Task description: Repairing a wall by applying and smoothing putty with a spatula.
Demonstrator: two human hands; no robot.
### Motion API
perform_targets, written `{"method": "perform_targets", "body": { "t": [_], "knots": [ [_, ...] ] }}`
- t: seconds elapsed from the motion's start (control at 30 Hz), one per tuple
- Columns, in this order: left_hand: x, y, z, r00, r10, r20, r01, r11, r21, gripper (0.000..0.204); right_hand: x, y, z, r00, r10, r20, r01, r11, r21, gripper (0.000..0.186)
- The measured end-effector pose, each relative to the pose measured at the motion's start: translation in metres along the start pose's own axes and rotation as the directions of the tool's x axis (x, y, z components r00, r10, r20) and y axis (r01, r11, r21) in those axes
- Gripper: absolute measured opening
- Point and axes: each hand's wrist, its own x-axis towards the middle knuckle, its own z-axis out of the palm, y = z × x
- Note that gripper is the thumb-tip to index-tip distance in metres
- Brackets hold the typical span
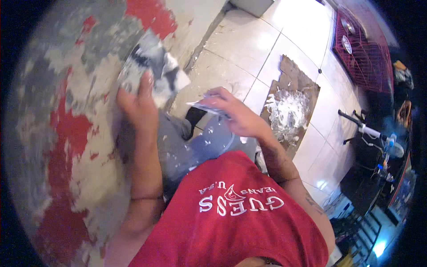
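Observation:
My left hand [138, 100] grips a flat board [149, 66] by its lower edge, thumb on top. White and dark smears cover the board, with a thick white lump of paste [172, 73] at its right side. Just right of it, my right hand [235, 113] is closed on a thin flat scraper [209, 106] with whitish smears; the fingers hide much of it. Close by on the left is a patchy wall [33, 147] in cream, grey and red. Below my hands are my grey trousers [209, 144], spotted with white.
On the tiled floor [235, 49] to the right lies a brown sheet [296, 73] with a heap of white paste [287, 111]. Farther right are a dark red wire rack [367, 58], a stand with black feet [367, 129] and dim clutter. A grey block [253, 5] sits at the top.

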Motion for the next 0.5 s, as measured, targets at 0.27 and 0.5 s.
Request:
{"method": "perform_targets", "body": {
  "t": [0.27,0.5],
  "knots": [
    [-0.027,0.023,0.003,0.967,-0.119,0.225,-0.019,0.848,0.529,0.020,0.013,0.194,0.006,0.679,0.667,-0.305,-0.006,0.421,0.907,0.067],
    [-0.030,0.029,0.014,0.962,-0.134,0.238,-0.043,0.786,0.616,0.013,0.106,0.318,-0.005,0.695,0.637,-0.335,0.136,0.340,0.930,0.045]
  ]
}}
